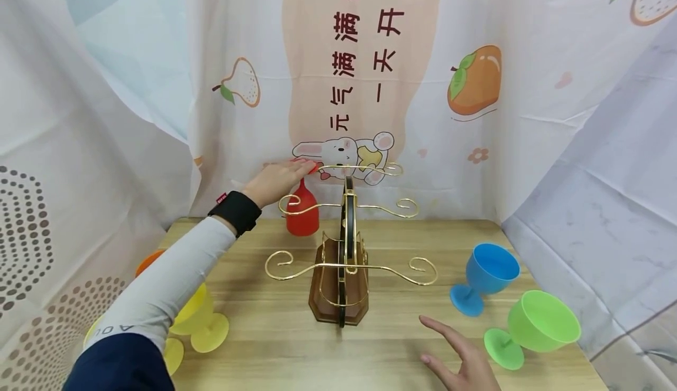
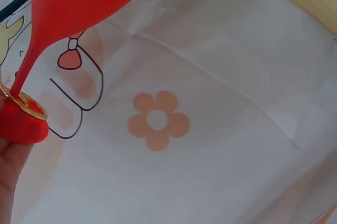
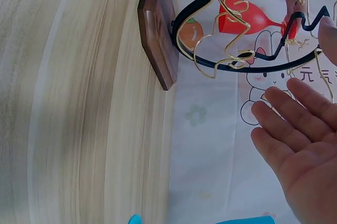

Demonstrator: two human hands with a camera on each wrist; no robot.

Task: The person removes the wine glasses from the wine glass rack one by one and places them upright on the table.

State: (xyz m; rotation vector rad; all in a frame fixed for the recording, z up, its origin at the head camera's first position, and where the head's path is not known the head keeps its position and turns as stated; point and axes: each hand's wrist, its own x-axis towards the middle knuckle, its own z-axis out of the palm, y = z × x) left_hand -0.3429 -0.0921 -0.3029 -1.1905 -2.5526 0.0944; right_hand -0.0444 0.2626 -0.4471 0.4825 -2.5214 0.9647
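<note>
A red plastic goblet (image 1: 302, 214) hangs bowl-down at the far left arm of a rack with gold wire and a wooden base (image 1: 328, 297). My left hand (image 1: 279, 182) reaches over and holds the goblet's foot. Up close in the left wrist view, gold wire (image 2: 38, 110) curves round the thin stem, against the red foot (image 2: 23, 126). Low at the right front, my right hand (image 1: 465, 363) is held with its fingers spread and touches nothing; the right wrist view shows its bare palm (image 3: 310, 166).
Blue (image 1: 493, 268) and green (image 1: 542, 320) goblets stand upright on the right. Yellow goblets (image 1: 210, 332) and an orange one (image 1: 147, 260) are at left, partly behind my left sleeve. A printed curtain (image 1: 254, 132) hangs behind the wooden table (image 1: 412, 344).
</note>
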